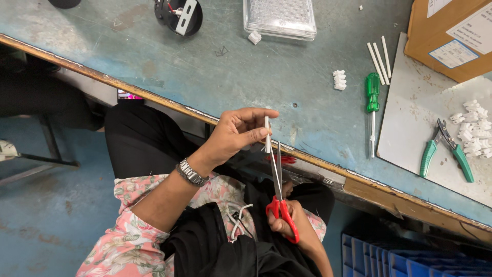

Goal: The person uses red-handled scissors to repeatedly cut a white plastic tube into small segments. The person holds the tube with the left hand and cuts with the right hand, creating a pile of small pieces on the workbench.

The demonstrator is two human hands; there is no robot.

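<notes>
At bench edge — hands [241, 134] hold wire [267, 134], scissors [280, 197]

The person wears a top with a pink floral print, green leaves on pale pink, its sleeves [134, 225] pushed up above the elbows. A silver metal watch [191, 173] with a link band sits on the left wrist. Black trousers [141, 138] cover the legs, and a black cloth [215, 246] lies over the lap. Both forearms are bare, as are the left hand [238, 133] and the right hand [292, 225].
</notes>
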